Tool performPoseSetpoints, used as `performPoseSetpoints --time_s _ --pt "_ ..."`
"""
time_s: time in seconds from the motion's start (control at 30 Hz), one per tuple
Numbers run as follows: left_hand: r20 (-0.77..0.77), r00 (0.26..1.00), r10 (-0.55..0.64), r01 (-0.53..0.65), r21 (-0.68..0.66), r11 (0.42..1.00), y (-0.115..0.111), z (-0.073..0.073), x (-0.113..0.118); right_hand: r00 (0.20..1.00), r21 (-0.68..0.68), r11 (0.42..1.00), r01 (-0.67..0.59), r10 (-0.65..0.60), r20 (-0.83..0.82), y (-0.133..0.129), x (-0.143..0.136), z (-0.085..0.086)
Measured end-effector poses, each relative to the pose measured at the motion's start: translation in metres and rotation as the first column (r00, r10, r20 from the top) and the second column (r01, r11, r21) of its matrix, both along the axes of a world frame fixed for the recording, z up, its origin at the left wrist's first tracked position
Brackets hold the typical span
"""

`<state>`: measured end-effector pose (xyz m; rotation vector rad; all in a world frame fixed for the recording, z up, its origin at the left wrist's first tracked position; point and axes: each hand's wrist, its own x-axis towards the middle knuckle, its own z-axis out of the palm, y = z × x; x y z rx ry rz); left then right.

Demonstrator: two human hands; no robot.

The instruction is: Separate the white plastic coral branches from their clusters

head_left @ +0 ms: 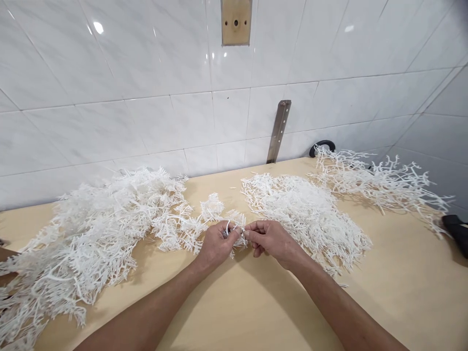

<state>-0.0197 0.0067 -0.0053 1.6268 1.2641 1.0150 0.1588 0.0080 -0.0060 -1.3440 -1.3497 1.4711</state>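
My left hand (218,244) pinches a small white branched plastic piece (239,218) above the middle of the table. Closed beside it, my right hand (273,242) has thumb and forefinger meeting on the right side of the same piece. Exactly what lies between the right fingertips is too small to make out. Just left of my hands lie loose branched clusters (183,226), running into a large heap of branched white plastic (106,234). To the right spreads a pile of short thin white bits (307,214).
Bare white branched stems (383,183) lie at the back right, near a black ring-shaped object (321,147). A black object (456,234) sits at the right edge. A metal strip (280,131) leans against the tiled wall (146,73). Part of an arm (8,265) shows at far left.
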Motion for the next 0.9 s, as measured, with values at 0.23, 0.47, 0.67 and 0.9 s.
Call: performPoseSetpoints --time_s 0.23,0.47,0.67,0.9 --pt "-0.100 0.995 0.009 0.000 0.086 0.996 -0.001 -0.001 0.000 0.997 0.071 0.997 -0.004 -0.001 0.078 0.001 0.003 -0.009" --pt "-0.192 0.981 -0.037 0.068 0.158 0.985 0.001 -0.007 -0.001 0.991 0.110 0.994 -0.012 -0.003 0.134 0.000 0.003 -0.007" --pt "-0.226 0.973 -0.046 0.084 0.159 0.984 0.001 -0.006 -0.001 0.983 0.096 0.995 -0.017 -0.001 0.183 0.001 0.000 -0.010" --pt "-0.280 0.947 -0.155 0.200 0.137 0.970 0.000 -0.006 -0.001 0.949 0.160 0.986 -0.041 -0.012 0.316 -0.002 0.000 0.001"
